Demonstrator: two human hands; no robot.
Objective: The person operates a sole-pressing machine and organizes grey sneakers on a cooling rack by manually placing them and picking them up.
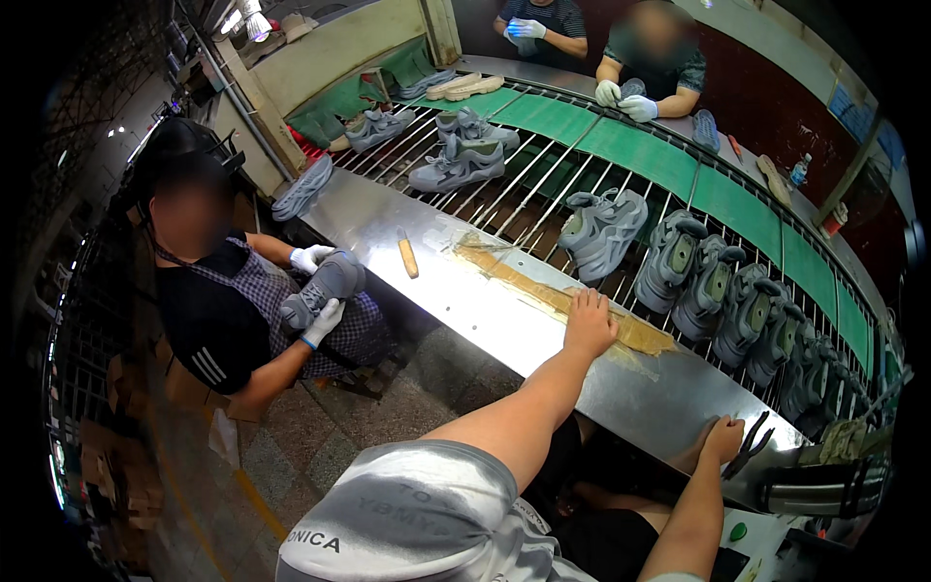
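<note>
My left hand [590, 325] rests on the brown tape strip [630, 337] along the metal bench, its fingers loosely bent and slightly apart, with nothing seen in it. My right hand [722, 439] is curled at the bench's near edge, right beside a black two-handled tool [749, 446] like pliers. Whether those fingers grip anything is hidden. Just beyond my left hand, a grey sneaker [603, 233] stands on the metal-rod conveyor [529, 209]. Several more grey sneakers [667, 260] line up to the right of it.
The metal bench [456, 306] carries a wooden-handled tool [407, 255]. At left, a gloved person [262, 291] holds a grey shoe [330, 286]. Two gloved people [652, 73] [548, 29] work across the conveyor. More sneakers [461, 163] and pale soles [465, 87] sit farther left.
</note>
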